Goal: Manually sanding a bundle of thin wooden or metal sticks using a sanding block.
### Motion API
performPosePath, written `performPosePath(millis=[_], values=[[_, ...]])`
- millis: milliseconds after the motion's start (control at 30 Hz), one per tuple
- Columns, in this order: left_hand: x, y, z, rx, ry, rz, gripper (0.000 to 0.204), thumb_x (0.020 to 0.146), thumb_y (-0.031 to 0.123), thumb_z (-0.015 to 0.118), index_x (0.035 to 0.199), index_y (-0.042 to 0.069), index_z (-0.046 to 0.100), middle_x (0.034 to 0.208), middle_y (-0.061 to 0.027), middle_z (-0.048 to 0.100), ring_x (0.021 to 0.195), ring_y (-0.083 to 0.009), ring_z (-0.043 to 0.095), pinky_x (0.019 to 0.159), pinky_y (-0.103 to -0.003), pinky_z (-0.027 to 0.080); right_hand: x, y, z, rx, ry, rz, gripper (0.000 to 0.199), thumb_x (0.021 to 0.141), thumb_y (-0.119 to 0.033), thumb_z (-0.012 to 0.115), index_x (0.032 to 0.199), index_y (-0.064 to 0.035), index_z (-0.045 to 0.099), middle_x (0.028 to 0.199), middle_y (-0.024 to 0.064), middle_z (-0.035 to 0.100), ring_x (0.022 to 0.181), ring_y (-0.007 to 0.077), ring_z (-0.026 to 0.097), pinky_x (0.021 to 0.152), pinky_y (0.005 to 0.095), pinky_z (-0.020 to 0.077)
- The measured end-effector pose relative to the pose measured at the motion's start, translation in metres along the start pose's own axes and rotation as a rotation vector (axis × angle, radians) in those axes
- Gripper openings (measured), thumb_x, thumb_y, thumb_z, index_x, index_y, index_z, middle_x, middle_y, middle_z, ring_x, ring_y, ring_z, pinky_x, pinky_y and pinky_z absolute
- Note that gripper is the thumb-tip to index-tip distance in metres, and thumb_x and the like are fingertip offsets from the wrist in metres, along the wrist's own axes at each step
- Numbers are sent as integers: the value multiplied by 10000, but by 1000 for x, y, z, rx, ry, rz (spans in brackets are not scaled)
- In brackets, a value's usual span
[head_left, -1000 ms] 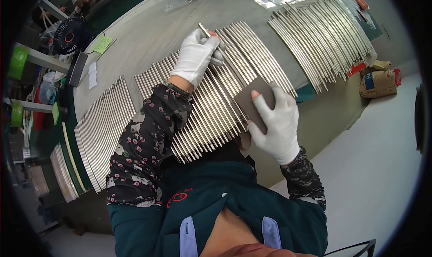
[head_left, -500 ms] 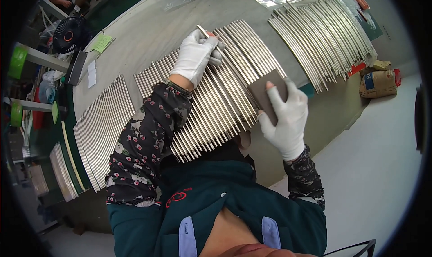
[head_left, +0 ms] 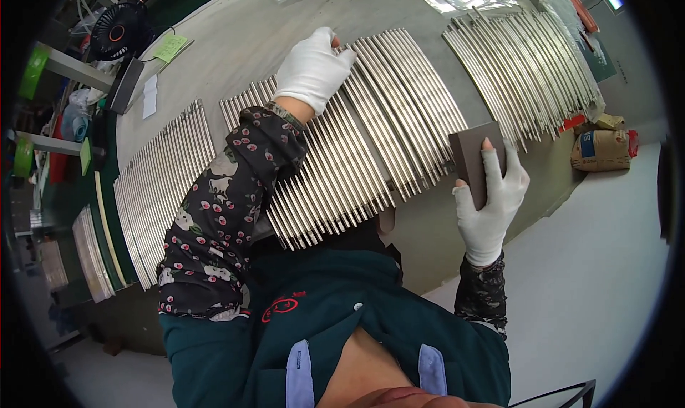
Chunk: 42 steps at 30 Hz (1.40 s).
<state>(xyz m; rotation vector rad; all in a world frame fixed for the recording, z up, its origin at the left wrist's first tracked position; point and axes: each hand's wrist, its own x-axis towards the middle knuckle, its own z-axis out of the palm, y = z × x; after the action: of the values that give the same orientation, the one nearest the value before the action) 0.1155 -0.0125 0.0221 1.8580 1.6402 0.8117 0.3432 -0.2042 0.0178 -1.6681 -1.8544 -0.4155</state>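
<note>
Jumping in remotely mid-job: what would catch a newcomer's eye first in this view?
The fanned rows of shiny metal rods covering the pale worktable, with more batches to the left and far right. The white-gloved left hand rests on the middle batch's far ends, while the right hand holds a dark brown block off the table's near edge. A black fan stands at far left.

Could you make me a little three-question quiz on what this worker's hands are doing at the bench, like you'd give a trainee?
1. True or false: the left hand rests on the middle batch of metal rods.
2. What does the right hand hold? A) a dark flat block B) a screwdriver C) a spray can
3. Fill in: both hands wear white ____.

Key:
1. True: it lies on the rods' far ends.
2. A: the dark flat block is lifted off the rods, near the edge of the bench.
3. Gloves.
</note>
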Motion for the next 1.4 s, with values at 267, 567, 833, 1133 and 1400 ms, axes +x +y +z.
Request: performPosePath(millis=[267,567,833,1133,1400], values=[[-25,-29,6,561,-61,678,628,881,400,569,1379,56,399,1409,-184,404,1347,-349,317,1103,-502,242,4,-19,1,80,-90,-26,644,630,-190,716,1248,-105,558,1298,244,437,1060,380,440,921,448,385],[-10,-26,-4,611,20,301,716,826,513,571,1358,52,443,1468,-167,340,1387,-334,260,1117,-532,189,5,-31,7,105,-205,-127,837,559,-212,806,1322,-137,471,1288,253,410,1069,388,447,907,459,395],[1,-37,-2,457,-43,220,684,767,526,610,1280,77,553,1457,-160,369,1398,-332,241,1122,-528,166,3,-26,14,86,-188,-123,1046,483,-219,871,1400,-188,369,1313,261,383,1076,391,450,889,468,400],[-1,-20,-17,-193,-4,48,533,779,316,698,1157,-34,560,1140,-182,617,1048,-250,597,927,-396,463,-10,-22,23,37,-107,-154,1137,462,-270,890,1444,-222,319,1336,253,354,1087,383,440,879,460,401],[-21,2,-10,-900,-115,-127,240,941,134,537,1113,-20,474,852,-99,645,510,-46,519,410,-156,417,-3,-29,17,77,-117,-123,943,570,-254,830,1396,-165,385,1321,254,377,1081,391,440,896,468,391]])
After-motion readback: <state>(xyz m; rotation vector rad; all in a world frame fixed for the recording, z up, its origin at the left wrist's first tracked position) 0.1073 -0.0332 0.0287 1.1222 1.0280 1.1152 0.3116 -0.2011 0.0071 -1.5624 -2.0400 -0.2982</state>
